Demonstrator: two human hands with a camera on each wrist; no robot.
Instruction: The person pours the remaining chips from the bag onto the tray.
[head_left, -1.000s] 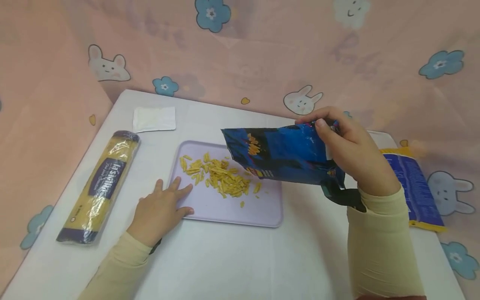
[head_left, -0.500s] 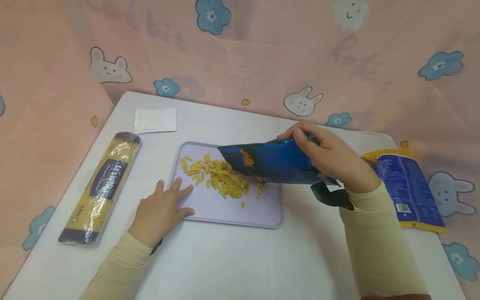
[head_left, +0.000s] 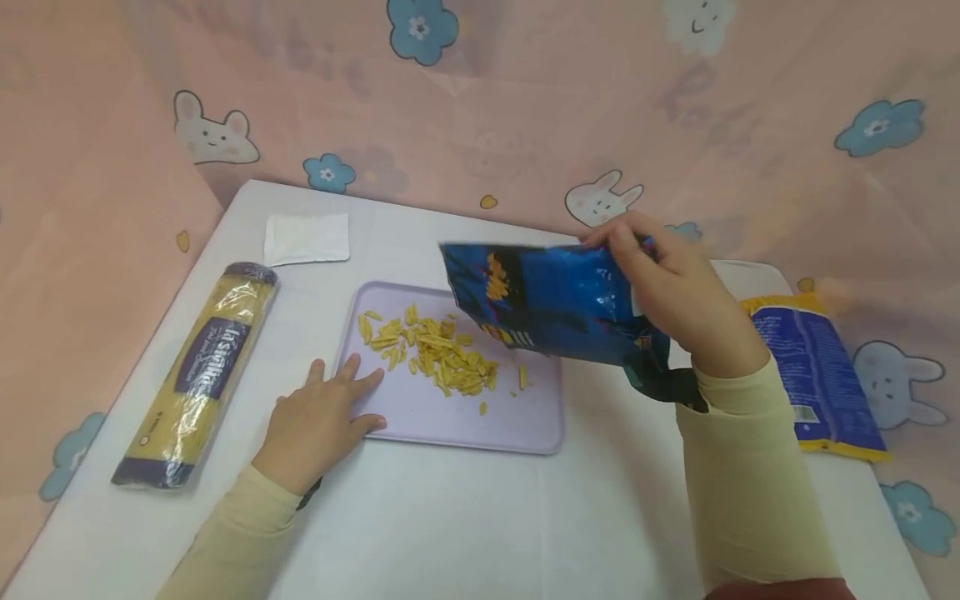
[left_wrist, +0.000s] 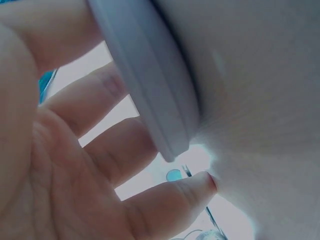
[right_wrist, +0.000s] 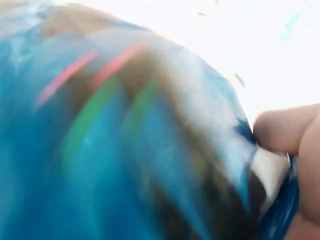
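Observation:
In the head view, my right hand [head_left: 678, 300] grips one end of a blue snack bag [head_left: 551, 296], held tilted above the right part of a lilac tray [head_left: 431, 423]. The bag's other end points left over yellow stick-shaped snack pieces [head_left: 453, 362] heaped on the tray. Close up in the right wrist view, the bag [right_wrist: 115, 145] is blurred, with fingers pinching its edge. My left hand [head_left: 311, 429] rests spread at the tray's left front corner. The left wrist view shows its fingers beneath the tray's edge [left_wrist: 155, 85]. The bag's inside is hidden.
A long pack of spaghetti [head_left: 198, 379] lies left of the tray. Behind it is a flat white packet [head_left: 306, 238]. A blue and yellow bag [head_left: 821, 375] lies at the table's right edge. A pink patterned cloth [head_left: 480, 100] stands behind the white table [head_left: 465, 525].
The bag dipped toward the tray at half a second ago, then rose again. My right hand sits slightly left of where it was a second ago. My left hand stayed put.

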